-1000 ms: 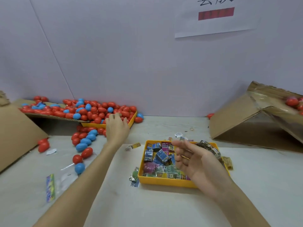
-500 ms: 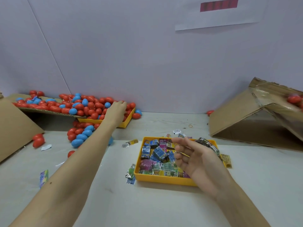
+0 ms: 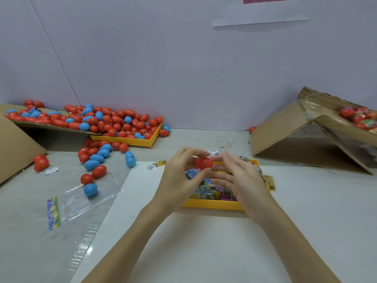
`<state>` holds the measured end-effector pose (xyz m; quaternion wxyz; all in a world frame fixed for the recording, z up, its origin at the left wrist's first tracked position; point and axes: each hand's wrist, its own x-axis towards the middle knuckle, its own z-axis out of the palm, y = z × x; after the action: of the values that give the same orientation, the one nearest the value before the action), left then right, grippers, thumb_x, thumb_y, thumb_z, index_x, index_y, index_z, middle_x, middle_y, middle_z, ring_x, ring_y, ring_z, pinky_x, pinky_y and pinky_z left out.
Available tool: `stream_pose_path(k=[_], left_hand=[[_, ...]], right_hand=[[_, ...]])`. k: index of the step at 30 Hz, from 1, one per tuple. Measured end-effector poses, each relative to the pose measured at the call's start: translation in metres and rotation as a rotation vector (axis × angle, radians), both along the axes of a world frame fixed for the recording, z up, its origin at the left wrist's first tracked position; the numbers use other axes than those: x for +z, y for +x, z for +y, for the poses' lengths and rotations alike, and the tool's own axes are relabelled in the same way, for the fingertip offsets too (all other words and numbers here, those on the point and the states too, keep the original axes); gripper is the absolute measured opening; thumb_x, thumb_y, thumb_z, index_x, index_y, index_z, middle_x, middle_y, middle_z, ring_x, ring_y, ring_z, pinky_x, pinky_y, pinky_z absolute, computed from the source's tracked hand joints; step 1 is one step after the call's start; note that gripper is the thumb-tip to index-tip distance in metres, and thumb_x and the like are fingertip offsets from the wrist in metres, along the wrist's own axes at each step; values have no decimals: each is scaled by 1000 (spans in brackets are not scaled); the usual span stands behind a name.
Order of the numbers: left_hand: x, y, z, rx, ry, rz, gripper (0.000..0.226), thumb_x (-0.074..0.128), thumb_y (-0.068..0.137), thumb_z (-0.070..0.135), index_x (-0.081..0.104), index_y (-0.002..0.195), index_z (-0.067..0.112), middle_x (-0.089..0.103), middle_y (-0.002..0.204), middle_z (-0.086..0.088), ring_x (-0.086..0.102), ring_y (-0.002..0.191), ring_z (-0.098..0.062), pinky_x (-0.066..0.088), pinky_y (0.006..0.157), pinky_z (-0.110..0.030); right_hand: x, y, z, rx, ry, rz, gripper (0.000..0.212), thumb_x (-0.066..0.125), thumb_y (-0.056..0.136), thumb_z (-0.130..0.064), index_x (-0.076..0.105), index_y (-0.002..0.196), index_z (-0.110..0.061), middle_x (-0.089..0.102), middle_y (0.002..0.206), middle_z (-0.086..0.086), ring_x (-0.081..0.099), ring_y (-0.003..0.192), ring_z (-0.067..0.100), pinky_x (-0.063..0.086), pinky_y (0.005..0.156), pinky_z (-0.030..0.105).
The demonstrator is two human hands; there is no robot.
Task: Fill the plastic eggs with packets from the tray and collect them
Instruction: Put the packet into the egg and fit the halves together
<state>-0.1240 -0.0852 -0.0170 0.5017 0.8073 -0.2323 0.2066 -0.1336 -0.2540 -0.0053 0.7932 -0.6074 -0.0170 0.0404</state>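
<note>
right now i see my left hand (image 3: 179,176) pinching a red egg (image 3: 203,162) above the yellow tray (image 3: 212,204) of packets (image 3: 206,189) near the table's middle. my right hand (image 3: 242,180) sits beside it, fingers spread loosely, touching the egg. loose eggs (image 3: 114,124) pile at the table's far left corner.
</note>
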Motion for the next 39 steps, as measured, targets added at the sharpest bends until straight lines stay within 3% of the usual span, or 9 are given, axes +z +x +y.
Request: stream_pose_path(k=[5, 9, 13, 22, 25, 29, 32, 35, 39], left_hand=[[0, -6, 5, -21, 65, -141, 37, 75, 91, 5, 70, 124, 20, 69, 124, 16, 63, 120, -15, 51, 100, -27], [-1, -9, 4, -47, -6, -64, 48, 74, 93, 7, 61, 137, 20, 58, 146, 13, 51, 138, -6, 45, 111, -23], [0, -11, 1, 28, 39, -110, 49, 83, 85, 9, 67, 130, 18, 59, 131, 3, 59, 125, -15, 53, 99, -24], [-12, -9, 3, 97, 245, -392, 40, 77, 85, -6, 71, 123, 4, 70, 113, -6, 67, 101, -15, 56, 88, -26], [-6, -7, 6, 129, 17, -179, 33, 71, 95, 8, 69, 126, 15, 73, 114, 6, 70, 103, -9, 56, 92, -25], [0, -2, 18, 56, -176, 140, 27, 70, 96, 9, 75, 117, 24, 73, 118, 7, 71, 109, -18, 58, 95, -31], [3, -5, 17, 10, -253, 252, 29, 69, 97, 14, 75, 120, 30, 69, 122, 4, 71, 105, -16, 56, 88, -22], [2, -6, 15, -14, -270, 313, 34, 71, 95, 16, 72, 126, 30, 67, 117, 1, 72, 96, -12, 55, 84, -18], [1, -7, 11, 8, -242, 341, 35, 69, 97, 15, 68, 130, 28, 70, 106, -5, 73, 87, -13, 55, 79, -16]], right_hand=[[-2, -1, -4, 182, 102, 15, 32, 60, 102, -24, 65, 127, -4, 75, 116, 16, 73, 108, 33, 59, 96, 38], [0, 1, -6, 221, 273, 30, 41, 71, 92, -12, 63, 132, -7, 73, 120, 18, 73, 106, 26, 59, 91, 34], [-5, 1, -3, 94, -48, -101, 40, 86, 76, -25, 76, 114, -24, 76, 112, 5, 74, 100, 16, 58, 84, 31], [-18, -1, 15, -137, -424, -323, 22, 84, 81, -38, 73, 93, -24, 75, 83, -10, 71, 81, 6, 54, 71, 18], [-11, 3, 4, -136, -416, -304, 32, 62, 93, -50, 72, 109, -23, 74, 91, -7, 70, 86, 7, 56, 77, 25], [-16, 11, -19, -270, -990, -493, 8, 72, 95, -22, 78, 93, -18, 69, 89, -5, 60, 79, 4, 48, 76, 23], [-19, 13, -20, -125, -1251, -378, 18, 77, 90, -32, 78, 102, -19, 64, 101, -1, 61, 91, 13, 49, 87, 30], [-14, 13, -18, -32, -1355, -302, 31, 78, 88, -40, 78, 107, -16, 65, 106, 3, 63, 98, 20, 49, 88, 32], [-11, 13, -16, -24, -1322, -299, 21, 77, 90, -33, 80, 106, -19, 65, 100, -4, 64, 95, 14, 48, 86, 25]])
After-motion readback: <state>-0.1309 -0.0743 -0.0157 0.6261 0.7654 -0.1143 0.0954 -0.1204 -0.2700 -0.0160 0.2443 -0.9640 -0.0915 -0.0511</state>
